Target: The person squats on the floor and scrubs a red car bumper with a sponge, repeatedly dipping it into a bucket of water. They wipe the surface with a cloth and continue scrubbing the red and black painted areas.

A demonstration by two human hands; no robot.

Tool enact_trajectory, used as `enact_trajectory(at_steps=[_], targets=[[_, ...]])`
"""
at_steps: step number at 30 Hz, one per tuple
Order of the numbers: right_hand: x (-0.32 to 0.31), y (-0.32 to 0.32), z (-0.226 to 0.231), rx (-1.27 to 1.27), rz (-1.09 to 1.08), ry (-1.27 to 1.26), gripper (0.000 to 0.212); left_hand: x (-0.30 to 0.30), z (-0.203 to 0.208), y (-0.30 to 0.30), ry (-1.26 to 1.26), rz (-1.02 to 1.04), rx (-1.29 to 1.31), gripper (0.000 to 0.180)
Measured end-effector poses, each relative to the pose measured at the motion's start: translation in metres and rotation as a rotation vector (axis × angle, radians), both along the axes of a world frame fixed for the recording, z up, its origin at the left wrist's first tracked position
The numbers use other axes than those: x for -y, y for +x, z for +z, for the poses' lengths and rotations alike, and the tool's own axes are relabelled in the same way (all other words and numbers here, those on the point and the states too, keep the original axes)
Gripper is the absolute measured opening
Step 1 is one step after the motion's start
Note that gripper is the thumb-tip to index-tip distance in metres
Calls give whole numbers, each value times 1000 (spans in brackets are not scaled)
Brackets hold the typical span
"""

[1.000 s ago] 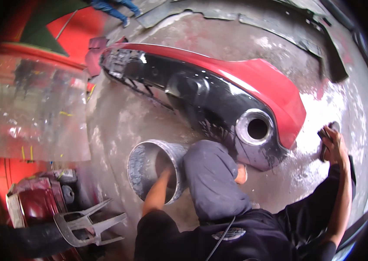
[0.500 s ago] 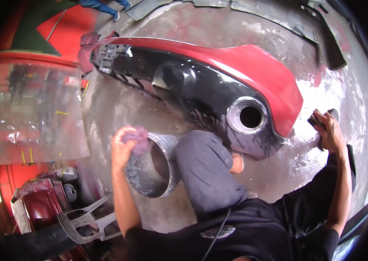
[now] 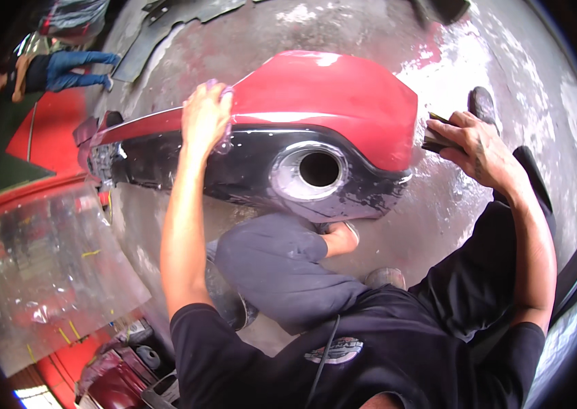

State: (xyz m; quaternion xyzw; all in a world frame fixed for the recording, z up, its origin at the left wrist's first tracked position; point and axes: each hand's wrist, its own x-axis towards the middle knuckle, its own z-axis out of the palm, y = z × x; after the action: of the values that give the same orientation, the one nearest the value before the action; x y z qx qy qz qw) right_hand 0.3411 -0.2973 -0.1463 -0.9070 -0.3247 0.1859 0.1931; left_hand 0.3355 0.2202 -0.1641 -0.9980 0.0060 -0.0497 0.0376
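Observation:
A red and black car bumper (image 3: 343, 95) lies in front of me, wet in places, with a round hole in its black lower part. My left hand (image 3: 206, 121) is closed on a wet purplish rag (image 3: 225, 140) and presses it against the bumper where the red meets the black. Just off the bumper's right end, my right hand (image 3: 474, 144) grips a dark flat block (image 3: 436, 135) between thumb and fingers. A grey bucket (image 3: 232, 300) stands by my bent knee, mostly hidden by my leg and left arm.
Dark panels (image 3: 159, 34) lie on the wet concrete floor beyond the bumper. At the left hangs a clear plastic sheet (image 3: 50, 259). A person (image 3: 63, 71) in blue jeans is at the far left. Dark red car parts (image 3: 114, 382) sit at the lower left.
My left hand has gone from above the bucket up to the bumper with the rag. The block in my right hand is now nearer the bumper's end. The whole view has shifted.

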Motion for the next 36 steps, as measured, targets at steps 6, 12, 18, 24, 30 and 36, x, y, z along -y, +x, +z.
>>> enact_trajectory(at_steps=[6, 12, 18, 24, 30, 36], targets=[[-2, -4, 12, 90, 86, 20, 52, 115, -99, 53, 229, -99, -217, 57], [-2, -8, 10, 76, 93, 48, 62, 204, -148, 72, -3, -378, -383, 39], [-5, -5, 8, 36, 22, 23, 64, 110, -82, 42, 10, -200, -246, 37], [-6, -3, 1, -8, 73, 157, 65, -13, -16, 35, -128, 43, -85, 35], [-12, -18, -1, -22, 108, 144, 67, 42, -62, 71, -1, 28, -67, 54], [-9, -15, 7, 91, 108, 206, 45, 145, -153, 132, 249, -120, -126, 54]])
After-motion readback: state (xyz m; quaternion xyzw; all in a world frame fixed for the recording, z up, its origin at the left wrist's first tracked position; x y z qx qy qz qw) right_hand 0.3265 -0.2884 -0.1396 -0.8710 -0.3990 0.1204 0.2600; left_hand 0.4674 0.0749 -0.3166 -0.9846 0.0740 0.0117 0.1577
